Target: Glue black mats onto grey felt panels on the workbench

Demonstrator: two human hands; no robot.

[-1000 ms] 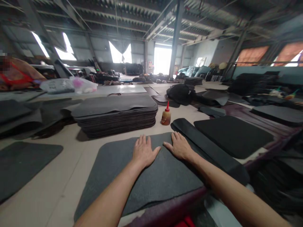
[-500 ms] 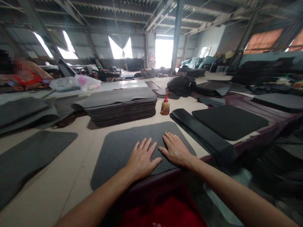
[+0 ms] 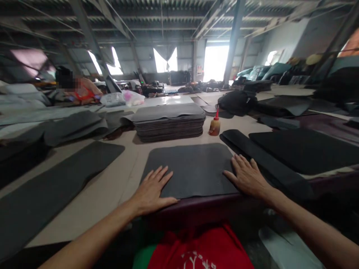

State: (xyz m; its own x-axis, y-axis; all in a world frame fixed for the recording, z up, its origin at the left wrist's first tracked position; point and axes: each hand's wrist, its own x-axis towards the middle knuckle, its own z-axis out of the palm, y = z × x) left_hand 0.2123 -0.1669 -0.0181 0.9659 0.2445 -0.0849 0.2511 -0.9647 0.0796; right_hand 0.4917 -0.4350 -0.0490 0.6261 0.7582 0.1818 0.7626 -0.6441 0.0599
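Grey sheet [image 3: 193, 168] beneath both hands [image 3: 153, 190]

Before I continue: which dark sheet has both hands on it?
The grey sheet in front of the stack: only it has the left hand and right hand on opposite sides.

We identify one dark grey, flat, flexible-looking sheet with rounded far corners [image 3: 193, 170]. We observe it spread horizontally, unfolded, with a matt, even face upward. Its outline is roughly rectangular; we cannot read the near corners fully, as they are partly covered. We note a slightly wavy near edge, located along the front edge of the pale beige surface [image 3: 119, 186]. We find the far edge nearly straight. We cannot determine whether the sheet comprises one layer or several.
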